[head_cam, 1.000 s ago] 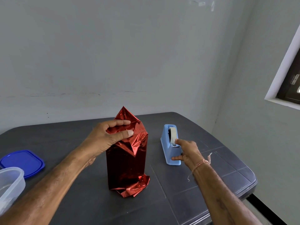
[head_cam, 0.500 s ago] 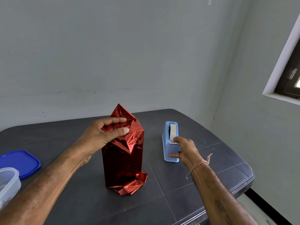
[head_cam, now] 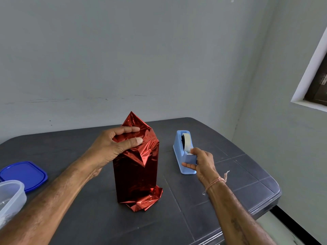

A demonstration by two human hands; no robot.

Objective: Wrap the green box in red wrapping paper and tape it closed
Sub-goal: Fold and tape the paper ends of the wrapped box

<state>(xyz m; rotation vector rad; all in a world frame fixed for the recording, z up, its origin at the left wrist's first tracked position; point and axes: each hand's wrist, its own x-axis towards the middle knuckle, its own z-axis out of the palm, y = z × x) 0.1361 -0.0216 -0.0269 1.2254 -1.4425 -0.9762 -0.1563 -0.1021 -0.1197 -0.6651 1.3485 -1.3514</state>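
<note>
Centre frame, the box [head_cam: 134, 180] stands upright on the table [head_cam: 230, 175], fully covered in red paper [head_cam: 134, 121]. The left hand [head_cam: 111, 147] reaches in from the lower left, thumb and fingers clamped on the paper's folded top. The right hand [head_cam: 202, 162], arm stretched from the lower right, curls its fingers round the near end of the dispenser [head_cam: 181, 149], right of the box.

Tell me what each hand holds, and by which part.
The left hand grips the red-wrapped box by the folded paper flaps at its top. The right hand holds the blue tape dispenser by its cutter end, forefinger on the tape.
</note>
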